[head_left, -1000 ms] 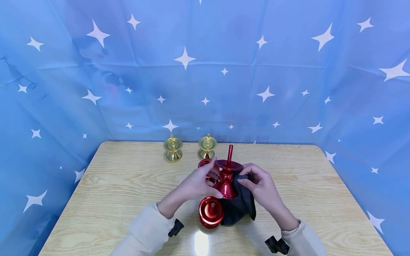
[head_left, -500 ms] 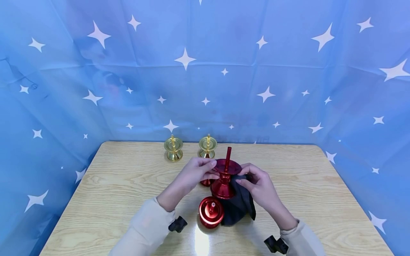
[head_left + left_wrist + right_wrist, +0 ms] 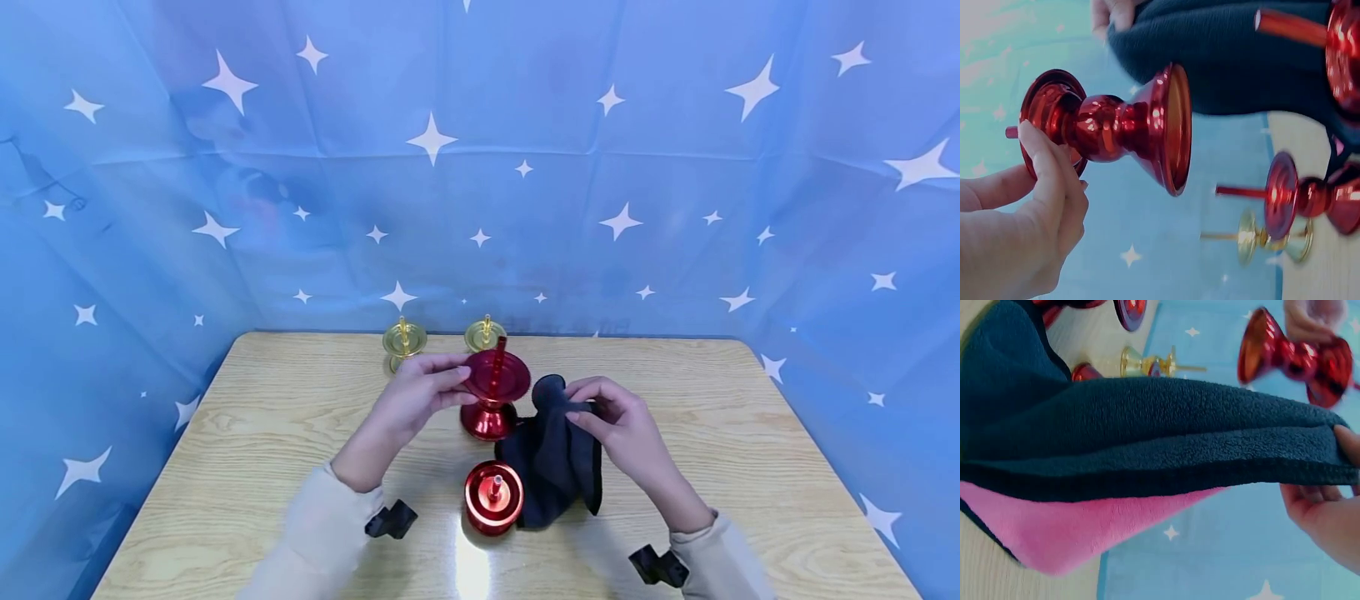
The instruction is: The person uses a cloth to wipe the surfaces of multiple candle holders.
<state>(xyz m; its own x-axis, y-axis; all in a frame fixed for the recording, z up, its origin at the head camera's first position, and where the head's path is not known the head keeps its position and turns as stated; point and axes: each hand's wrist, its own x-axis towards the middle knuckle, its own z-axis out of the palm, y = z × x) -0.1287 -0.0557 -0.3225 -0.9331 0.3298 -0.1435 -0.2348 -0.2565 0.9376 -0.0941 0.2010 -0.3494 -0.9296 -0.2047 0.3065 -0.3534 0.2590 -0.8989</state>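
My left hand (image 3: 411,402) pinches the dish rim of a shiny red candle holder (image 3: 1100,128) with a thin stem on top, lifted off the table. In the left wrist view its flared base is free of the cloth. My right hand (image 3: 630,429) pinches the top of a dark grey cloth (image 3: 551,467), which hangs down to the table; its underside shows pink in the right wrist view. A second red candle holder (image 3: 494,498) stands in front. A third red candle holder (image 3: 1282,194) stands farther back, mostly covered by the held one in the head view.
Two gold candle holders (image 3: 405,340) stand near the back edge of the wooden table (image 3: 300,417), the right one partly covered. A blue curtain (image 3: 525,208) with white stars hangs behind and at the sides.
The left hand has shifted its grip to the dish rim and carried the red candle holder left, away from the cloth. The right hand still pinches the cloth, which now shows more fully.
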